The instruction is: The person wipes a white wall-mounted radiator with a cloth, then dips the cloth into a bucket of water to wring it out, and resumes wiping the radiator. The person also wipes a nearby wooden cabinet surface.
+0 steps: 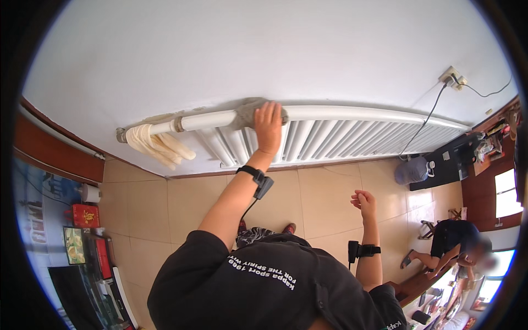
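A white panel of tubes, a wall radiator, runs along the wall before me. My left hand lies over its top pipe, pressing a crumpled grey cloth around the pipe. To the left, pale cream fabric gloves or a rag hangs over the pipe's end, close to a metal fitting. My right hand hovers above the tiled floor, away from the radiator, its fingers loosely bent and nothing visible in them.
A power cable drops from a wall socket across the radiator's right end. Below it lies a large water bottle beside a black cabinet. At right, another person leans over a cluttered table. A red box stands at left.
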The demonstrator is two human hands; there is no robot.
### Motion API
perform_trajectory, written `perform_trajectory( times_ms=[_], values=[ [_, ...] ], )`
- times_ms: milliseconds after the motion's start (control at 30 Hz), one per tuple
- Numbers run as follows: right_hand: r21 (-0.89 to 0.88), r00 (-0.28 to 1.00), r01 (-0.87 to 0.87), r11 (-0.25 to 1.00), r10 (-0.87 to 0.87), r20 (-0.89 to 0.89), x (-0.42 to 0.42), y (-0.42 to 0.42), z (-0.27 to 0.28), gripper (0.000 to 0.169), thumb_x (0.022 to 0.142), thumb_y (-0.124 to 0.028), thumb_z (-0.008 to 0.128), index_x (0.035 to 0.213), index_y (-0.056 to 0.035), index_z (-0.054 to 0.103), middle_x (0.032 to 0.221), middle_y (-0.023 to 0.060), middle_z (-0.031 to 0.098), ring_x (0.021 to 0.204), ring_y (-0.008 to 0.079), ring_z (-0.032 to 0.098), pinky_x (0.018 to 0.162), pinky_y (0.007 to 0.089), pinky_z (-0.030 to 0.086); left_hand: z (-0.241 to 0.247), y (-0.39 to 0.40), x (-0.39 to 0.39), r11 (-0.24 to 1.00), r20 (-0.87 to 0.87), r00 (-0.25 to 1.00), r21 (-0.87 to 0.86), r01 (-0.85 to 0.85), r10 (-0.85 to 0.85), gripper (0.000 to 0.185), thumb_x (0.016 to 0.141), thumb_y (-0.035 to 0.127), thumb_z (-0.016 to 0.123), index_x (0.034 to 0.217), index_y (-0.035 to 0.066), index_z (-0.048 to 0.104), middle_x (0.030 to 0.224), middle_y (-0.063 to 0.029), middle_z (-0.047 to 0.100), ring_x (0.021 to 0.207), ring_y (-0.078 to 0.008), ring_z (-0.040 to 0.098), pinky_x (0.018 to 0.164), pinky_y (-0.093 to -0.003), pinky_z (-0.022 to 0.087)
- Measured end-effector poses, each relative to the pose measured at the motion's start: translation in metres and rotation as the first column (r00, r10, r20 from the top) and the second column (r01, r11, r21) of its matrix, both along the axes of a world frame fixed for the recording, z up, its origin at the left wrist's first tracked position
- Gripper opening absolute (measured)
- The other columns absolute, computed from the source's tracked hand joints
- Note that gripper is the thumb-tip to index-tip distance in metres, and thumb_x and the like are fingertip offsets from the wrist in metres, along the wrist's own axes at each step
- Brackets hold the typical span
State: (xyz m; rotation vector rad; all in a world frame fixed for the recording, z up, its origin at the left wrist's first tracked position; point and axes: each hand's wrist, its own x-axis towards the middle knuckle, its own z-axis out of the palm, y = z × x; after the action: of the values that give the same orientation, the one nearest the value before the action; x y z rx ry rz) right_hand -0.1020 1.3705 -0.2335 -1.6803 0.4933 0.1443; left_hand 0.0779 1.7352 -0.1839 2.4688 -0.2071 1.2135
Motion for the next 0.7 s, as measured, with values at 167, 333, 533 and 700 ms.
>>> perform_trajectory(
  times_ms=[167,333,533,700],
  values=[
    [-0.003,0.998,0.028,1.000,-0.028,-0.054,-0.015,-0.034,-0.006,0.023,0.092,-0.010,0.047,0.106,0.0019,0.062,0.086,0.0102,0.067,0.070,0.0167,0.066,0.067,0.0264,0.054,0.003,-0.075,0.015,0.989,0.006,0.994,0.095,0.111,-0.112,0.046,0.081,0.010,0.064,0.126,0.004,0.052,0.129,-0.0109,0.051,0.121,-0.0284,0.045,0.104,-0.0456,0.034],
    [-0.004,0.998,0.024,1.000,-0.024,-0.065,-0.017,-0.038,-0.011,0.024,0.092,-0.010,0.047,0.106,0.0020,0.062,0.085,0.0096,0.067,0.069,0.0153,0.065,0.065,0.0253,0.053,0.025,-0.052,0.010,0.973,-0.195,0.972,0.164,0.161,-0.128,0.067,0.075,0.025,0.073,0.130,-0.002,0.045,0.120,-0.0134,0.051,0.113,-0.0284,0.048,0.099,-0.0420,0.038],
    [-0.045,0.997,-0.060,0.997,0.059,-0.043,0.002,-0.011,-0.016,0.023,0.093,-0.014,0.048,0.107,-0.0018,0.062,0.087,0.0068,0.067,0.072,0.0137,0.066,0.066,0.0246,0.052,0.023,0.029,-0.010,0.935,-0.114,0.990,0.334,0.122,-0.089,0.056,0.077,0.015,0.066,0.127,-0.001,0.048,0.120,-0.0126,0.052,0.114,-0.0288,0.049,0.097,-0.0399,0.040],
    [-0.061,0.998,-0.056,0.997,0.053,-0.043,-0.001,0.010,-0.010,0.023,0.092,-0.012,0.048,0.106,0.0000,0.062,0.085,0.0076,0.067,0.069,0.0132,0.065,0.062,0.0227,0.050,0.003,0.131,-0.035,0.933,-0.101,0.989,0.353,-0.067,0.109,0.042,0.084,0.003,0.051,0.127,0.002,0.050,0.125,-0.0122,0.051,0.117,-0.0295,0.048,0.099,-0.0401,0.040]
  ],
)
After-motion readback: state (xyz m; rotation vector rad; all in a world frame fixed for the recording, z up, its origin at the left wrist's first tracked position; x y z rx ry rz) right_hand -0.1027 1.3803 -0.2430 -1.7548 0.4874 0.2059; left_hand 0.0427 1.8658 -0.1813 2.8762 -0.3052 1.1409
